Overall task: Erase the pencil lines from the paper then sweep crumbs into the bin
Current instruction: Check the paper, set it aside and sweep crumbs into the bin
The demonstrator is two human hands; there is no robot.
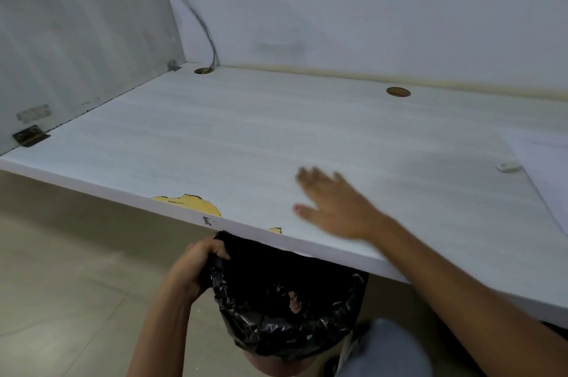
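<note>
A bin lined with a black plastic bag (285, 315) sits just under the front edge of the white desk (233, 130). My left hand (196, 269) grips the bag's rim at its left side. Blurred by motion, my right hand (335, 204) lies flat over the desk near the front edge, fingers straight and spread, above the bin. The sheet of paper (544, 167) lies at the far right of the desk, cut off by the frame. A small white eraser (508, 166) rests beside its left edge. I cannot make out crumbs on the surface.
The desk's front edge has chipped patches (190, 203) that show yellow board. Two round cable holes (398, 92) sit near the back wall, and a grey cable (212, 53) drops into the left one. A side panel closes the left end. Tiled floor lies below.
</note>
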